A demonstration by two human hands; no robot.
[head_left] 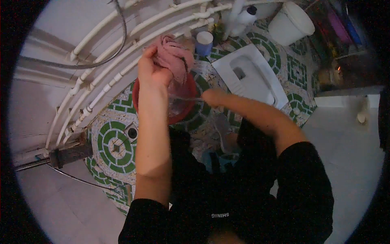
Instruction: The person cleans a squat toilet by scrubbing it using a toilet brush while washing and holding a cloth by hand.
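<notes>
A crumpled pink cloth (172, 59) is bunched in my left hand (156, 73), raised over a red basin (189, 103). The fingers wrap round the cloth, and folds of it spill beyond the palm. To the right of the basin, my right hand (213, 98) is closed and slightly blurred. A thin pale strip-like thing (185, 98) runs from it to the left, across the basin; its kind is not clear. The cloth and my left forearm hide part of the basin, whose inside looks whitish and dim.
A white squat toilet (260, 79) is set in the green-patterned floor (118, 142). Behind stand a blue-and-white cylindrical container (204, 44), a white bottle with a black cap (245, 20) and a white bucket (286, 26). White pipes (109, 83) and a flexible hose (124, 30) line the left wall.
</notes>
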